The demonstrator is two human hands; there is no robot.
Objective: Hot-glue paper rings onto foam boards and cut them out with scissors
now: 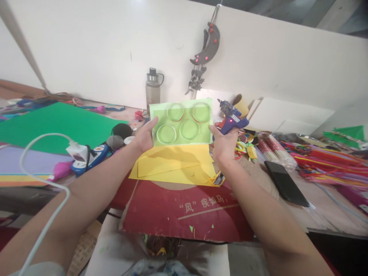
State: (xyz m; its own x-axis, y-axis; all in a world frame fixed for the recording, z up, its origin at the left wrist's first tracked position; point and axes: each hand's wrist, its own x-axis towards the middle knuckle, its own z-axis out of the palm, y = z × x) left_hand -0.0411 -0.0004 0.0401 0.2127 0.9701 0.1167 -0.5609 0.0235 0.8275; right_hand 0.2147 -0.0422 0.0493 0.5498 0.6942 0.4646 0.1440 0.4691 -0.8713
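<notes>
In front of me a light green sheet (188, 124) is held up and tilted towards me, with several pale ring outlines on it. My left hand (145, 135) pinches its left edge, thumb on the near face. My right hand (225, 145) grips the right edge with the thumb in front. A blue glue gun (232, 118) with a small red light shows just beyond my right hand; whether those fingers also touch it I cannot tell. Beneath the sheet lie yellow sheets (172, 168) on a dark red board (155, 211).
A water bottle (153, 92) stands at the back wall. To the left are a large green sheet (66, 122) and a blue-and-white power strip (92, 159) with a white cable. A black phone (286, 183) and red pipe cleaners (330, 163) lie on the right.
</notes>
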